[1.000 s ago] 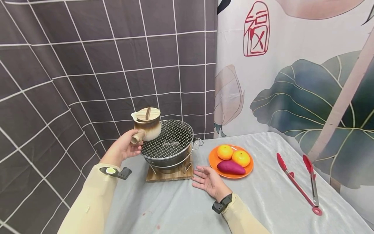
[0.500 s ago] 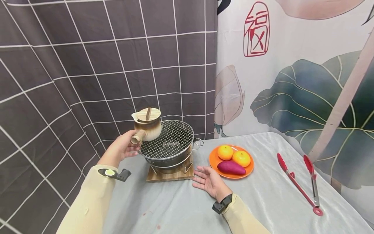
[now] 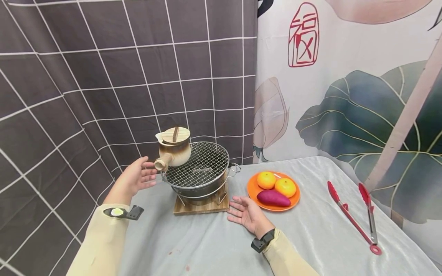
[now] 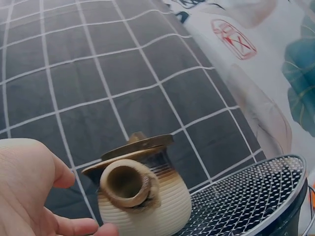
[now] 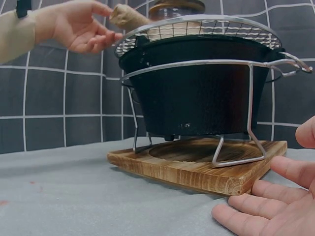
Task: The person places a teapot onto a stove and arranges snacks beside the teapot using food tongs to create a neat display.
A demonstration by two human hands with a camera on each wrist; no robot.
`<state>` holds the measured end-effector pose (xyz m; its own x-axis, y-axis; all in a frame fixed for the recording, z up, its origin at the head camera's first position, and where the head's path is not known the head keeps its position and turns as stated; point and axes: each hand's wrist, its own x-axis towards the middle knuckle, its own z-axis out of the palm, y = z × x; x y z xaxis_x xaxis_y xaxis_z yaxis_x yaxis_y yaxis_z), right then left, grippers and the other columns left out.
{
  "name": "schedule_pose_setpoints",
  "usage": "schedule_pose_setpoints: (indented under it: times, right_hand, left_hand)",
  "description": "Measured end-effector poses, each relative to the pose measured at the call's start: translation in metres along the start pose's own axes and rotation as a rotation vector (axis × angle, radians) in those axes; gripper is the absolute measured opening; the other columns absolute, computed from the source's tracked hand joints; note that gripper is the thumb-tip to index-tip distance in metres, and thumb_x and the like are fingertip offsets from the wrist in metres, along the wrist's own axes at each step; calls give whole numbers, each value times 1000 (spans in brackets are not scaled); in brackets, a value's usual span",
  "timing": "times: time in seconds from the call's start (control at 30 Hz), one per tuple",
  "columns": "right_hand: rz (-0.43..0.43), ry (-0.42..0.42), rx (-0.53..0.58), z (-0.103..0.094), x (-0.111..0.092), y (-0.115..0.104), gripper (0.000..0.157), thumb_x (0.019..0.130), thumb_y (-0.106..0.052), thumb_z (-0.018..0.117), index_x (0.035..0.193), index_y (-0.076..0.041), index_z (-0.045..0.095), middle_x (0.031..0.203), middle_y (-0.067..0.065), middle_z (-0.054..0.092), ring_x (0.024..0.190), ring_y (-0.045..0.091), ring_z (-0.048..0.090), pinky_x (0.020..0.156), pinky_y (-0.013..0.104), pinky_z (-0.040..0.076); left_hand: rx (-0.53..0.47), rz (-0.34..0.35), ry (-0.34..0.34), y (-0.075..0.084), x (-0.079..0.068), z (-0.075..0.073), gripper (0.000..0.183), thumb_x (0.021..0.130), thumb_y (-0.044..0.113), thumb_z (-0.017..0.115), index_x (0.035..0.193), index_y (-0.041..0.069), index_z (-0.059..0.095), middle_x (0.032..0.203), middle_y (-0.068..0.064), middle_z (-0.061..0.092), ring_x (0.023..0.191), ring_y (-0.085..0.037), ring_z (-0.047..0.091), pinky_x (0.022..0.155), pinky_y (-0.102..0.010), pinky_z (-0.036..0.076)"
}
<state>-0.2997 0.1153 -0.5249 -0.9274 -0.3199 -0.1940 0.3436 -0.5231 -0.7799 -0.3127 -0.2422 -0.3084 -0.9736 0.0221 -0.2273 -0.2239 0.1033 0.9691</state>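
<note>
A small ceramic teapot (image 3: 174, 153) with a wooden lid (image 3: 176, 135) and hollow side handle (image 4: 125, 183) sits on the left part of the wire grill mesh (image 3: 203, 163). Just left of that handle is my left hand (image 3: 136, 177), its fingers loosely extended and holding nothing. In the left wrist view the thumb and fingers stand apart from the handle. My right hand (image 3: 249, 215) lies on the cloth with relaxed fingers, palm partly up. Its fingertips are close to the right front corner of the wooden board (image 5: 197, 172), on which the black grill pot (image 5: 192, 93) stands in a wire frame.
Right of the grill, an orange plate (image 3: 253, 193) holds two mandarins (image 3: 285, 187) and a purple sweet potato (image 3: 273, 197). Red-tipped tongs (image 3: 359, 222) lie spread farther right. A wire loop handle (image 3: 235, 168) sticks out from the grill's right side.
My left hand has let go of the teapot handle and drawn back slightly to the left, its fingers now spread. The teapot stays in place on the mesh. The right hand has not moved.
</note>
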Motion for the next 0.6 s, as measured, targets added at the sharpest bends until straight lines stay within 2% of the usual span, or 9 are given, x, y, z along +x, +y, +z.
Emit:
schedule_pose_setpoints:
  times: [0.27,0.6]
  right_hand:
    - [3,-6,0,0,-1,-1,59,108,-27,32,154,8,24,160,34,22,140,53,34,110,61,46]
    - [-1,-15,-1,0,0,-1,59,109,-27,31,154,8,23,160,34,21,140,53,34,110,61,45]
  left_hand:
    - [-215,-29,-33,-27,-4,-13,37,108,39,27,117,9,47,90,1,61,82,-11,63,77,-28,62]
    - [-486,-62,-43,-79,-4,-19,35,110,33,26,123,5,43,93,-4,63,87,-16,66,86,-35,63]
